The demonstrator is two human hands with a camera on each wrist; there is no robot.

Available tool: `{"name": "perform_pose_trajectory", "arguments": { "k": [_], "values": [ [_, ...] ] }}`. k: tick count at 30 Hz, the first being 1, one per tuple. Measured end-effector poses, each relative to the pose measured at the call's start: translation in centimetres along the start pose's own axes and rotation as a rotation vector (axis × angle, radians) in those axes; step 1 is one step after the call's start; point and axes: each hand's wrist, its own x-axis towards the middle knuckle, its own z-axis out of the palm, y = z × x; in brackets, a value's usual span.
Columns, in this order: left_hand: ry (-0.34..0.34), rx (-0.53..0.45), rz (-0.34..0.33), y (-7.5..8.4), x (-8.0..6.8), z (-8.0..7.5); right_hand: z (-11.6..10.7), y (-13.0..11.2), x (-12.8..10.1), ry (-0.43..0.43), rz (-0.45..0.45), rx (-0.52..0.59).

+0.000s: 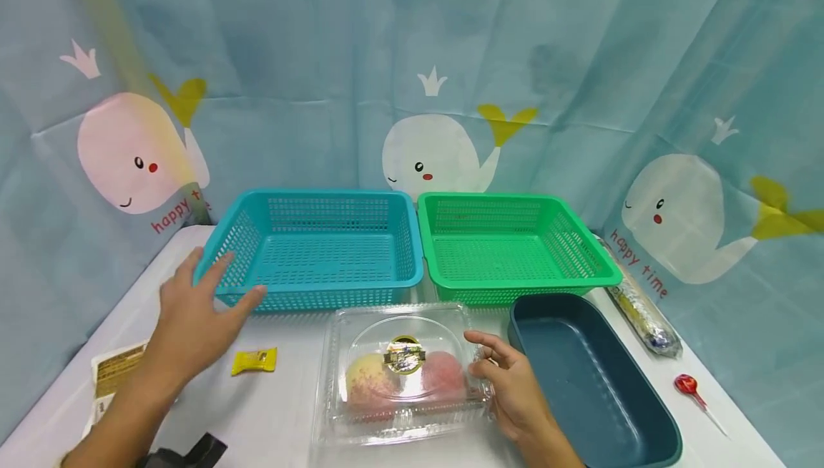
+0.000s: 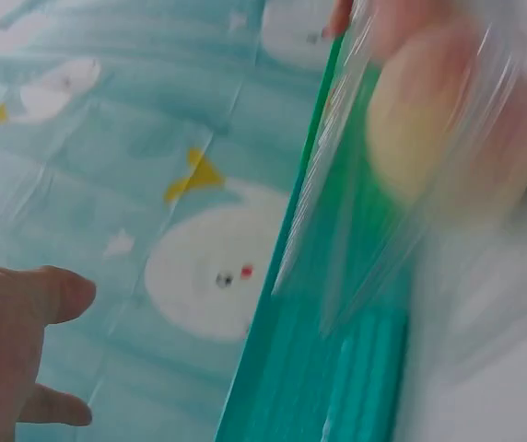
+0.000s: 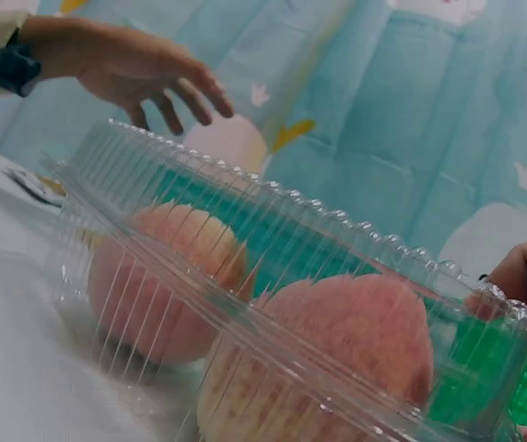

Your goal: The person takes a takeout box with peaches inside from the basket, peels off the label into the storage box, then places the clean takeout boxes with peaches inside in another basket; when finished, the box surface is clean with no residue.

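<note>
A clear plastic clamshell box with two peaches and a gold label sits on the white table at the front centre. My right hand holds the box's right edge, thumb and curled fingers on the rim; the right wrist view shows those fingers at the ribbed lid. My left hand hovers with fingers spread over the table, at the front-left corner of the blue basket. It holds nothing. The left hand also shows behind the box. The left wrist view is motion-blurred, showing fingers.
A green basket stands right of the blue one; both hold nothing. A dark blue tub sits front right. A yellow candy, a printed packet, a wrapped roll and a red lollipop lie on the table.
</note>
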Motion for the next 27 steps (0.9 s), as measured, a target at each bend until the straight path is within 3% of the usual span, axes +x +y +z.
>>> {"name": "perform_pose_trajectory", "arguments": {
  "k": [3,6,12,19,21,27],
  "values": [
    [-0.097,-0.099,0.054,2.5,-2.6,-0.2,0.3,-0.1,0.0,-0.009,-0.008,-0.025],
    [-0.168,-0.172,0.057,4.0,-4.1,0.2,0.5,-0.2,0.1,-0.010,-0.006,-0.049],
    [-0.249,-0.232,0.042,5.3,-5.3,2.1,0.6,-0.1,0.0,0.015,-0.004,-0.074],
    [-0.386,-0.359,-0.046,5.9,-6.4,5.1,0.6,0.0,-0.2,0.047,-0.012,-0.111],
    [-0.404,-0.388,-0.057,6.1,-6.6,5.8,0.6,0.1,-0.2,0.056,-0.017,-0.109],
    [-0.372,-0.455,-0.051,6.4,-6.8,7.1,0.5,0.1,-0.4,0.068,-0.015,-0.102]
  ]
}}
